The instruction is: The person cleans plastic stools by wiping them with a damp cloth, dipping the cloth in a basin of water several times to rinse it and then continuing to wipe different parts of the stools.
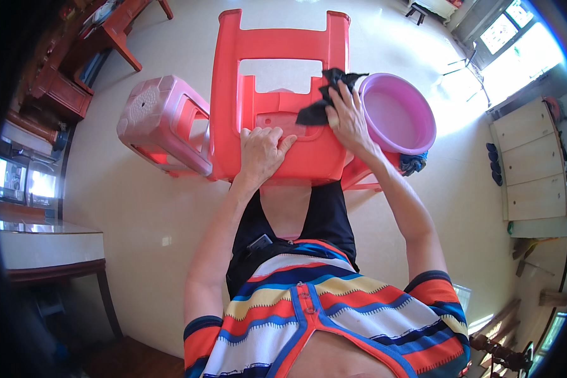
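Observation:
A red plastic chair lies tipped in front of me, its seat facing me. My left hand rests flat on the seat near its lower edge, fingers together. My right hand presses a dark cloth against the seat's upper right part, close to the chair's arm. Just right of that hand stands a purple plastic basin.
A pink plastic stool lies on its side left of the chair. A blue rag hangs under the basin. A wooden table is at the upper left, a white-topped table at the left, a pale cabinet at the right.

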{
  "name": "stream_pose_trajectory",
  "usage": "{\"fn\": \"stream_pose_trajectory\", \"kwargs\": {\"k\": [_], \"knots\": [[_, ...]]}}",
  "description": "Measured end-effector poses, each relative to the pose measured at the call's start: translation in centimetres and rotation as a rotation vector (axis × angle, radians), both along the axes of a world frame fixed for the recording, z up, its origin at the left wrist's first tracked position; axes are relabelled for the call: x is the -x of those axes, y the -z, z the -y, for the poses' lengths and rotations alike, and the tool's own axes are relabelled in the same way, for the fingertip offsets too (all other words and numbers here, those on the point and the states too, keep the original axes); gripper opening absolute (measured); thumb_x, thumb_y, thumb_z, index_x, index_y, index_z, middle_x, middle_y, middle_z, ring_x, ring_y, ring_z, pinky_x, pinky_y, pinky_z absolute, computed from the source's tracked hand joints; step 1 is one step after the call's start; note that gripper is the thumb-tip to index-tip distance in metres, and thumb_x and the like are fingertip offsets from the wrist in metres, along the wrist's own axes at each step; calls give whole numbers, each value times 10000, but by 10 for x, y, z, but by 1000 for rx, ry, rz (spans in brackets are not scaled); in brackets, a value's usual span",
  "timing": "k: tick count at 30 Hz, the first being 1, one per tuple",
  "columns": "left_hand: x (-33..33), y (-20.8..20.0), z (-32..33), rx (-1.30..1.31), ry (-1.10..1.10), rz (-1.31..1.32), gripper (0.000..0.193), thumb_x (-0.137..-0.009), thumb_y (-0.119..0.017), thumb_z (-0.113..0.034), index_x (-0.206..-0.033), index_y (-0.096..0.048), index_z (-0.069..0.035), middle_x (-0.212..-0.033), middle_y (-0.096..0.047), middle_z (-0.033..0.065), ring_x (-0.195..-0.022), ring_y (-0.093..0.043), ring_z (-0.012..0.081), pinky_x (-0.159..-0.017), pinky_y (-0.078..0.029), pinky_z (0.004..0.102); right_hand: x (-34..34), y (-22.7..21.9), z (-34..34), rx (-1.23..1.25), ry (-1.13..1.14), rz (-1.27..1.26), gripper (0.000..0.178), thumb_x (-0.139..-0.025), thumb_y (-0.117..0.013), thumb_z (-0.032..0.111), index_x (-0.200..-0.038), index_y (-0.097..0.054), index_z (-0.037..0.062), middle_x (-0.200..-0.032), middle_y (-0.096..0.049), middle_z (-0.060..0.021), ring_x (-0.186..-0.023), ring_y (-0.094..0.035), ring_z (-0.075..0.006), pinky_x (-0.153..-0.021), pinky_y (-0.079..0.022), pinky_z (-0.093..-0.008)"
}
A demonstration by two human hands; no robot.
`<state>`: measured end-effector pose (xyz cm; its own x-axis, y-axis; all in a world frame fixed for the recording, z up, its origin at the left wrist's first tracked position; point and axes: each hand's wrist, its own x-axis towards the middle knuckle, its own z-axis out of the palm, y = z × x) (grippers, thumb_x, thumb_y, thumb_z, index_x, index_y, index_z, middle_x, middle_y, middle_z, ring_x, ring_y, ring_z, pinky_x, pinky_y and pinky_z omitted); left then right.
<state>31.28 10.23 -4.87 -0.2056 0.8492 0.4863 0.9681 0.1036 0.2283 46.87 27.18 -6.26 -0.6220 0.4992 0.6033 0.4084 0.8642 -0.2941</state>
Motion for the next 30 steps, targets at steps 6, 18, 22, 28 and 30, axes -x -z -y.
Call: {"fn": "stream_pose_trajectory", "kwargs": {"k": [6, 18, 22, 28, 30], "knots": [[0, 3, -11, -50, -17, 23, 389, -834, -585, -428, -630, -559, -98, -573, -568, 75, -589, -548, 235, -633, -318, 383, 33, -4, -78, 249, 118, -121, 447, -869, -501, 234, -1254, -456, 13, -1365, -332, -258, -1207, -342, -475, -1033, -288, -494], [-6, 3, 2, -3, 15, 60, 389, -841, -580, -418, -626, -553, -95, -568, -535, 72, -590, -529, 234, -632, -312, 384, -18, -2, 22, 105, 16, 38, 467, -825, -526, 138, -1264, -462, -7, -1396, -309, -236, -1272, -283, -461, -1061, -249, -505], [-4, 1, 6, 8, -1, 40, 375, -836, -593, -401, -626, -555, -92, -577, -539, 70, -588, -522, 229, -633, -298, 372, 21, -12, -43, 125, 41, -47, 433, -841, -532, 180, -1239, -490, 16, -1366, -348, -240, -1217, -359, -447, -1047, -284, -478], [-1, 1, 2, -3, 22, 70, 365, -834, -599, -392, -635, -566, -87, -571, -531, 69, -581, -514, 229, -636, -301, 373, 79, -31, -173, 202, 116, -55, 490, -861, -514, 291, -1275, -461, 34, -1364, -331, -272, -1212, -382, -445, -1040, -305, -448], [-2, 1, -1, -56, 52, 87, 369, -833, -599, -396, -640, -571, -82, -565, -530, 70, -574, -513, 238, -634, -307, 383, 83, -38, -193, 372, 208, -39, 592, -865, -479, 368, -1358, -377, 55, -1412, -273, -265, -1282, -314, -430, -1066, -270, -432]]}}
